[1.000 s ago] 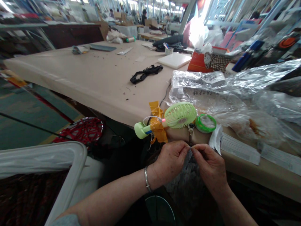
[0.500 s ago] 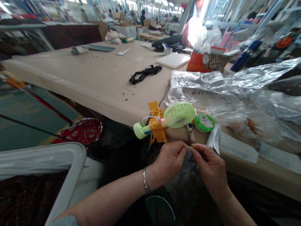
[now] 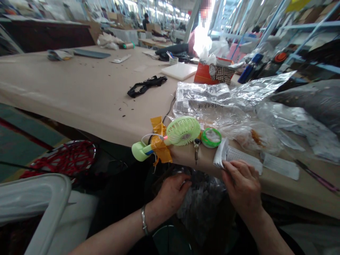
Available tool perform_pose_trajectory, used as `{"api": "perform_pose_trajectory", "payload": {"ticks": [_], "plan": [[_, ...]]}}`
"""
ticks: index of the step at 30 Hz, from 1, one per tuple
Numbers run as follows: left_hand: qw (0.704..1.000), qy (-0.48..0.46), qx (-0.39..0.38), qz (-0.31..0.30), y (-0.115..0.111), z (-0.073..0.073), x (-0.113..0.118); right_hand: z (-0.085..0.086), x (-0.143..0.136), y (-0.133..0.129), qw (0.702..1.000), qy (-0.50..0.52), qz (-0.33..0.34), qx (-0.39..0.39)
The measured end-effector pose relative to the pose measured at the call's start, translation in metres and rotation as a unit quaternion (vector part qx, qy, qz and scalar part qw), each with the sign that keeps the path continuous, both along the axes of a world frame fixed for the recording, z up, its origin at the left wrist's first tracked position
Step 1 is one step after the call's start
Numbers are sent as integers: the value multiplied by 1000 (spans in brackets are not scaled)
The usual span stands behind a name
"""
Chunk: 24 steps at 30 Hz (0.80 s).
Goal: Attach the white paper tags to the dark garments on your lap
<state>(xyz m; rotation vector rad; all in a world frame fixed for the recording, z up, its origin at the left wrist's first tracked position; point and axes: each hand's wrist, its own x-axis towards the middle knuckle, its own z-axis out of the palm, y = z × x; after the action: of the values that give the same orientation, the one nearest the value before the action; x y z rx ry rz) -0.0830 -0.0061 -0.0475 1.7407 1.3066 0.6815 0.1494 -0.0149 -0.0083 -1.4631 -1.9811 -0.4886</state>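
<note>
My right hand (image 3: 243, 182) is at the table edge, thumb and fingers closed on the near end of a folded stack of white paper labels (image 3: 220, 153). My left hand (image 3: 172, 191) hangs lower, in front of the table, with thumb and fingertips pinched together; what they hold, if anything, cannot be made out. Between the hands, a metal tool with a thin pointed tip (image 3: 196, 150) sticks out at the edge. Left of it, a light-green handheld fan (image 3: 183, 131) is fixed down with orange-brown tape (image 3: 160, 145). A green-rimmed round tub (image 3: 211, 137) stands beside the labels.
Clear plastic bags (image 3: 207, 102) cover the table's right side. Printed strips (image 3: 281, 166) and pink-handled tweezers or snips (image 3: 318, 179) lie at the right edge. A bag of pale scraps (image 3: 199, 198) hangs below. A white bin (image 3: 61, 184) and a basket of red strips (image 3: 71, 159) are left.
The hands were together at the pointed tool and have parted. My right hand moved right onto the label stack; my left hand dropped down and left. The camera view turned right.
</note>
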Motion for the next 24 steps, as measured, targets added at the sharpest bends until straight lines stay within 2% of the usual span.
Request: {"api": "perform_pose_trajectory", "payload": {"ticks": [6,10,15,18,21,23,24], "plan": [[998,-15,-28,-48,-10,10,9,0,3,2,998,36,40,17],[994,-65,-52,-69,-15,17,19,3,4,1,996,69,49,8],[974,-159,-148,-66,-17,32,40,1,5,-4,995,78,65,8],[929,-261,-256,-53,-15,43,56,5,6,-10,994,77,75,36],[840,-399,-366,-40,-13,52,72,10,2,-24,992,79,86,48],[781,-469,-412,-22,-13,57,80,12,-3,-36,991,82,102,35],[760,-488,-429,-4,-13,59,84,12,-7,-43,990,82,113,24]]}}
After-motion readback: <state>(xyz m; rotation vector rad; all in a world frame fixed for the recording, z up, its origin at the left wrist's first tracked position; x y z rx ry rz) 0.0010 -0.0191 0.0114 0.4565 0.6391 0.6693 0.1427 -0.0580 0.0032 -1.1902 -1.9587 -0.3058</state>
